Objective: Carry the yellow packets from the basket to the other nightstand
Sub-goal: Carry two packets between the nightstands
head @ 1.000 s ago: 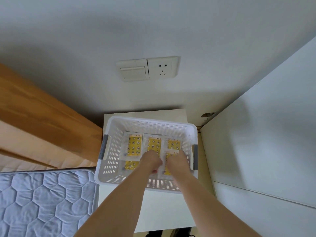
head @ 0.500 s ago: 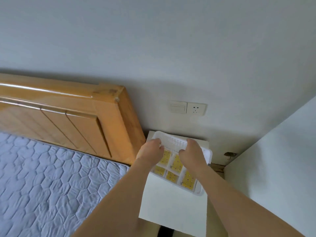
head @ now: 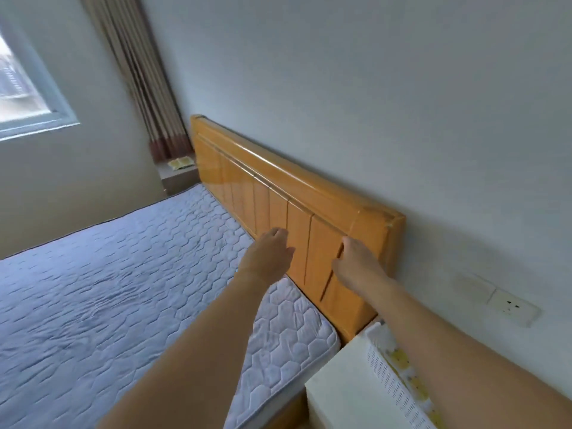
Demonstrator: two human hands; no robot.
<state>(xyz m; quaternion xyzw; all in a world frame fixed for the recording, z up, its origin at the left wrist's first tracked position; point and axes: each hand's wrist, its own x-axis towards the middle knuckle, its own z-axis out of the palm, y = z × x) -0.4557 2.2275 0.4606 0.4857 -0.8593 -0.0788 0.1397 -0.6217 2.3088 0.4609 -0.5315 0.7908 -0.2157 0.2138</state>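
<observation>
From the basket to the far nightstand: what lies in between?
The bed does: its mattress and wooden headboard span the stretch between the basket at lower right and the far nightstand, which already holds yellow packets.

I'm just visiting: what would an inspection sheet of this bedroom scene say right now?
Surface: near nightstand bears the basket; far nightstand stands beyond the bed.
Job's things: white basket holds yellow packets; two packets lie on the far nightstand.
Clutter: nothing seen.
Hands: left hand and right hand raised before the headboard; whether they hold packets cannot be told.
Cables: nothing seen.
Surroundings: mattress, curtain, window, wall socket.
</observation>
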